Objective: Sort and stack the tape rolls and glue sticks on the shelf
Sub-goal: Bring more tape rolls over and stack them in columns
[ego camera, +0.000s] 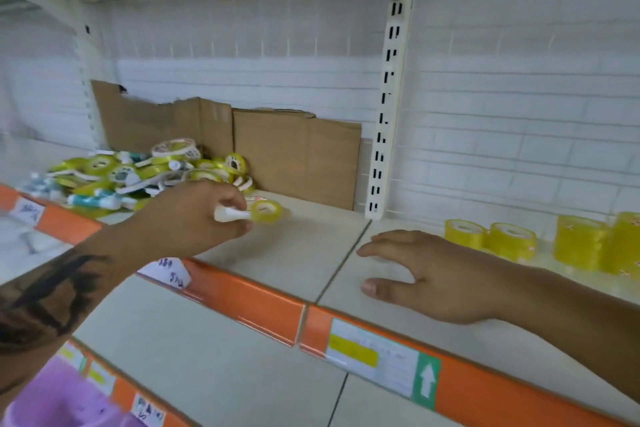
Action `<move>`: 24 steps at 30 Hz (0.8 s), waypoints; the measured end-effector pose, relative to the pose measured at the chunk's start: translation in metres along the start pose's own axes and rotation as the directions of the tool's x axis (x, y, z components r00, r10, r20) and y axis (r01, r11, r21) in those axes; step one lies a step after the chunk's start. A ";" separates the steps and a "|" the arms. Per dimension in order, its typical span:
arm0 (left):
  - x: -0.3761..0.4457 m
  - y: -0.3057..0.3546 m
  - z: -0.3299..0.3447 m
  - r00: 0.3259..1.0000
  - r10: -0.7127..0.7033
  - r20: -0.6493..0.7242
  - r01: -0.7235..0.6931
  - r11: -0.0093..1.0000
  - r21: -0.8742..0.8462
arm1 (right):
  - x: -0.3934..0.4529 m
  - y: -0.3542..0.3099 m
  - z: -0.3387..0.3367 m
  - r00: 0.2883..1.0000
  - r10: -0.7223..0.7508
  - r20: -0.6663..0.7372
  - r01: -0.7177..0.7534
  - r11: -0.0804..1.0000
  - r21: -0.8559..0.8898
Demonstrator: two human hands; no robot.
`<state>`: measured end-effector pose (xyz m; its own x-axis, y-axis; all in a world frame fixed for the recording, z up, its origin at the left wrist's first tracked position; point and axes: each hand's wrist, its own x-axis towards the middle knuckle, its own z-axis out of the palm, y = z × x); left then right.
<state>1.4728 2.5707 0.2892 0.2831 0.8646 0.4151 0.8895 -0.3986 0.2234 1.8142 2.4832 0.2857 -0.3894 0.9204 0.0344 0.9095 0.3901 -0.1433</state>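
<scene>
Left hand (pixel 194 218) grip holds a white glue stick (pixel 231 213) beside a tape roll (pixel 266 211); right hand (pixel 426 274) grip wide on the shelf (pixel 311 253).

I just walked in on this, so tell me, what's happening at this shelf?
A person is sorting stationery on a store shelf. The left hand grips a white glue stick beside a small yellow tape roll, near a jumbled pile. The right hand hovers open, left of the stacked yellow tape rolls.

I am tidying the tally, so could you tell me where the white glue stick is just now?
In the head view, left of centre, the left hand holds the glue stick above the shelf, its tip beside a yellow tape roll.
</scene>
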 end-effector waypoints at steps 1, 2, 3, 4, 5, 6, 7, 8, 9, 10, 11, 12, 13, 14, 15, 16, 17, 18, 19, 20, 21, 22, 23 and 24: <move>0.001 -0.021 -0.005 1.000 -0.009 -0.009 0.009 1.000 0.005 | 0.023 -0.012 0.003 1.000 -0.012 -0.004 0.012 1.000 0.010; 0.002 -0.040 -0.009 1.000 -0.027 -0.010 0.027 0.999 0.018 | 0.046 -0.023 0.005 1.000 -0.018 -0.007 0.019 1.000 0.015; 0.004 -0.056 -0.012 0.999 -0.047 -0.012 0.048 0.998 0.034 | 0.068 -0.034 0.006 1.000 -0.020 -0.012 0.020 1.000 0.016; 0.007 -0.071 -0.014 0.998 -0.063 -0.027 0.064 0.997 0.050 | 0.090 -0.043 0.008 1.000 -0.018 -0.021 0.018 1.000 0.018; 0.011 -0.086 -0.014 0.997 -0.062 -0.053 0.066 0.995 0.075 | 0.109 -0.053 0.009 0.999 -0.012 -0.036 0.013 1.000 0.023; 0.016 -0.097 -0.014 0.996 -0.050 -0.073 0.058 0.992 0.110 | 0.128 -0.061 0.011 0.998 -0.004 -0.059 0.006 1.000 0.031; 0.021 -0.107 -0.013 0.996 -0.036 -0.085 0.048 0.988 0.150 | 0.145 -0.069 0.013 0.997 0.009 -0.080 -0.006 0.999 0.036; 0.027 -0.116 -0.013 0.996 -0.030 -0.086 0.046 0.981 0.190 | 0.160 -0.076 0.015 0.995 0.027 -0.097 -0.023 0.999 0.039; 0.033 -0.124 -0.011 0.996 -0.033 -0.080 0.051 0.971 0.232 | 0.176 -0.082 0.019 0.993 0.054 -0.108 -0.050 0.998 0.038; 0.040 -0.129 -0.010 0.997 -0.035 -0.071 0.054 0.960 0.275 | 0.189 -0.087 0.022 0.989 0.083 -0.122 -0.080 0.996 0.033; 0.046 -0.133 -0.007 0.998 -0.033 -0.059 0.050 0.947 0.316 | 0.201 -0.089 0.025 0.983 0.119 -0.139 -0.116 0.993 0.029; 0.053 -0.135 -0.005 0.999 -0.021 -0.042 0.034 0.936 0.350 | 0.211 -0.090 0.028 0.975 0.154 -0.160 -0.150 0.988 0.036; 0.058 -0.137 -0.003 1.000 -0.007 -0.024 0.015 0.930 0.368 | 0.218 -0.091 0.030 0.966 0.190 -0.177 -0.184 0.982 0.050; 0.062 -0.139 -0.001 1.000 0.000 -0.009 0.003 0.930 0.367 | 0.224 -0.092 0.031 0.957 0.219 -0.189 -0.210 0.976 0.065; 0.066 -0.140 0.000 1.000 0.001 -0.003 0.000 0.935 0.356 | 0.229 -0.093 0.033 0.951 0.241 -0.195 -0.231 0.970 0.070; 0.070 -0.141 0.002 1.000 -0.005 -0.003 0.006 0.939 0.343 | 0.232 -0.094 0.035 0.947 0.253 -0.199 -0.245 0.967 0.067; 0.073 -0.142 0.003 1.000 -0.011 -0.010 0.013 0.942 0.334 | 0.235 -0.095 0.037 0.944 0.262 -0.201 -0.254 0.965 0.065; 0.075 -0.142 0.004 1.000 -0.017 -0.016 0.021 0.945 0.327 | 0.236 -0.097 0.038 0.942 0.263 -0.207 -0.254 0.965 0.070; 0.077 -0.142 0.005 1.000 -0.022 -0.016 0.026 0.949 0.313 | 0.238 -0.097 0.040 0.940 0.266 -0.215 -0.253 0.964 0.083; 0.079 -0.141 0.006 1.000 -0.024 -0.012 0.026 0.955 0.295 | 0.238 -0.097 0.041 0.937 0.269 -0.223 -0.252 0.962 0.104; 0.081 -0.140 0.007 1.000 -0.020 -0.004 0.021 0.961 0.277 | 0.237 -0.098 0.041 0.934 0.277 -0.227 -0.253 0.959 0.128; 0.082 -0.138 0.008 1.000 -0.005 0.003 0.005 0.965 0.263 | 0.235 -0.098 0.041 0.930 0.285 -0.230 -0.255 0.955 0.152; 0.084 -0.138 0.009 1.000 0.015 0.006 -0.016 0.967 0.256 | 0.233 -0.098 0.040 0.928 0.293 -0.230 -0.258 0.951 0.171; 0.085 -0.139 0.009 0.999 0.034 0.003 -0.034 0.968 0.247 | 0.229 -0.098 0.039 0.927 0.295 -0.232 -0.256 0.949 0.183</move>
<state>1.3769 2.7023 0.2858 0.3142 0.8517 0.4194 0.9405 -0.3395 -0.0153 1.6304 2.6554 0.2691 -0.0592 0.9738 0.2193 0.9364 0.1304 -0.3258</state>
